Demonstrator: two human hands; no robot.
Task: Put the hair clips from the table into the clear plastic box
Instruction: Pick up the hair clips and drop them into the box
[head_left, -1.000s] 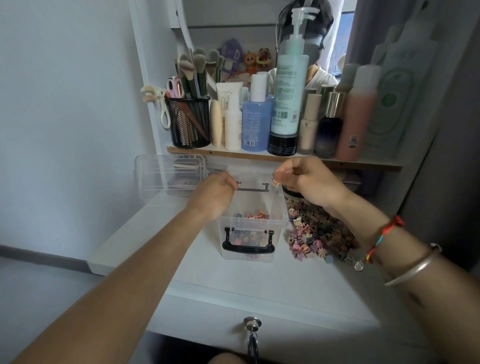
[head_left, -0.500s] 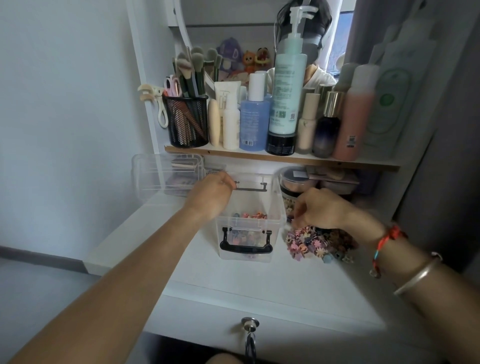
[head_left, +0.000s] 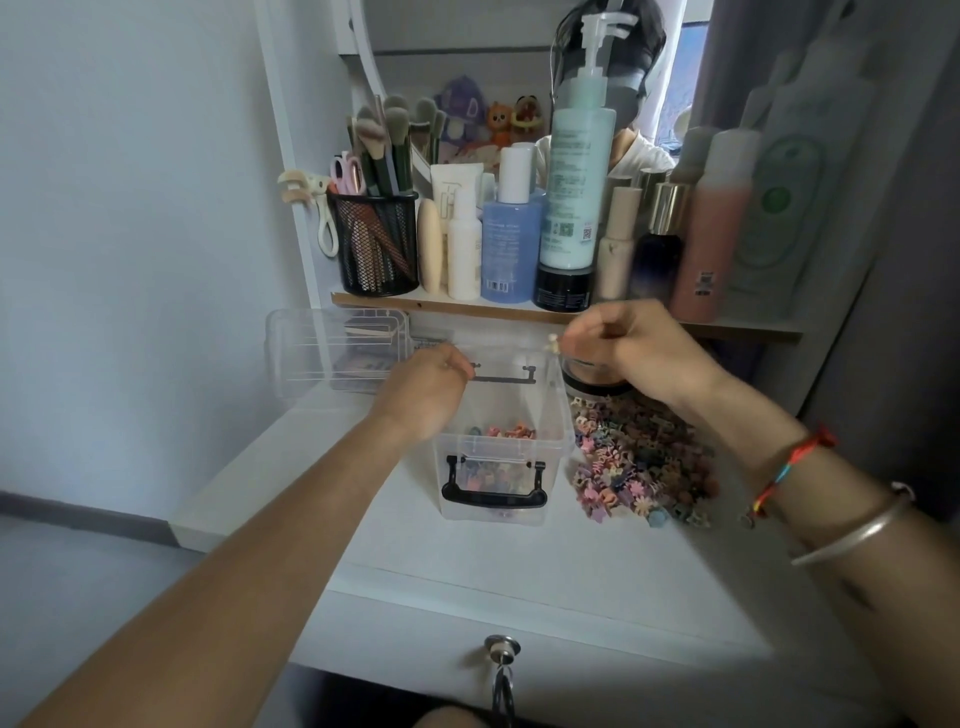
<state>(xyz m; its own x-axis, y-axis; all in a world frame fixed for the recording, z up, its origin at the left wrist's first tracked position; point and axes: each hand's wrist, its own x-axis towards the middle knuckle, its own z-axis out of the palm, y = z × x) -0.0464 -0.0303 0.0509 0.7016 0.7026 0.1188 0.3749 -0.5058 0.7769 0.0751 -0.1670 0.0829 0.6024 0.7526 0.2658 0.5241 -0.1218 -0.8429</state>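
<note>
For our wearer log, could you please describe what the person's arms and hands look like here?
Both forearms are bare, with no sleeves in view. The left hand and its wrist wear nothing. Behind the right hand, the wrist wears a red braided cord bracelet with multicoloured threads, and further up a plain silver bangle.

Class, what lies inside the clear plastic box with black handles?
Small colourful hair clips lie on the floor of the clear plastic box. The left hand holding its rim hides the left rear corner.

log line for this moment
left hand: holds clear box rim | right hand: pinches hair clip above box edge | clip pile: on table
</note>
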